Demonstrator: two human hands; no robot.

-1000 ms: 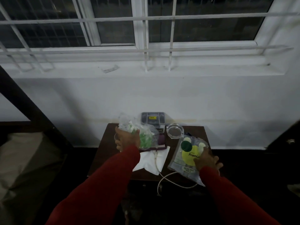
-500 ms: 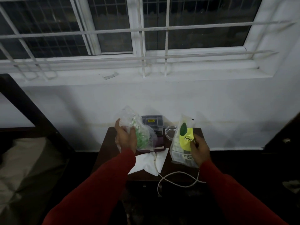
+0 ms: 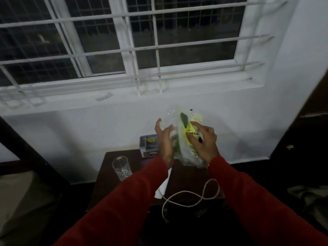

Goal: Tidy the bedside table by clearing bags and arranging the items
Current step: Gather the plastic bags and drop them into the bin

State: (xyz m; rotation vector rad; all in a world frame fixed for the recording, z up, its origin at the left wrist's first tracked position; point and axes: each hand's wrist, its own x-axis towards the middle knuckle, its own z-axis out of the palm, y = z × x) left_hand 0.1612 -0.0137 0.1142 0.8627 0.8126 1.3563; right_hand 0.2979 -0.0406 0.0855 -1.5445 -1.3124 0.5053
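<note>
Above the dark wooden bedside table (image 3: 106, 183) I hold two plastic bags pressed together. My left hand (image 3: 164, 141) grips a clear bag with green contents (image 3: 173, 119). My right hand (image 3: 204, 141) holds a clear bag with a yellow and green label (image 3: 188, 132), fingers spread across its front. Both bags are lifted off the table in front of the white wall. A clear drinking glass (image 3: 122, 167) stands on the table's left side.
A grey box with a yellow sticker (image 3: 148, 144) sits at the table's back edge. White paper (image 3: 162, 189) and a looped white cord (image 3: 193, 197) lie near the front. A bed (image 3: 21, 201) is at left, a dark door (image 3: 305, 135) at right, a barred window above.
Both hands lifted the bags off the table and brought them together in the middle. The glass is now uncovered on the left.
</note>
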